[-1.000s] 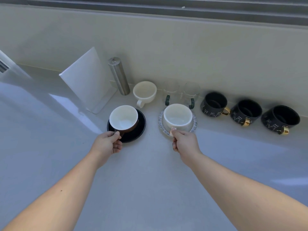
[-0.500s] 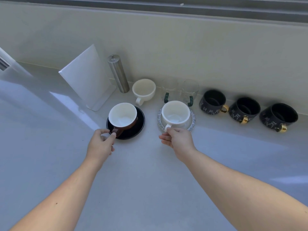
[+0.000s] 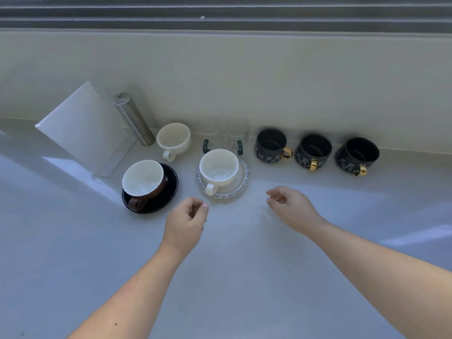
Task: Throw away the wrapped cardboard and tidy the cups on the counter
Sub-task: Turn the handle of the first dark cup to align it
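Both hands hover empty above the table, fingers loosely curled: the left hand near the brown cup on its black saucer, the right hand just right of the white cup on its glass saucer.

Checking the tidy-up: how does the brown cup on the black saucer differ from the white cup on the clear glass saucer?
The brown cup with white inside sits on a black saucer; the all-white cup sits on a clear patterned glass saucer. The brown cup sits off-centre on its saucer; the white cup sits nearer the middle. Both are upright, look empty, handles toward the person, untouched by either hand.
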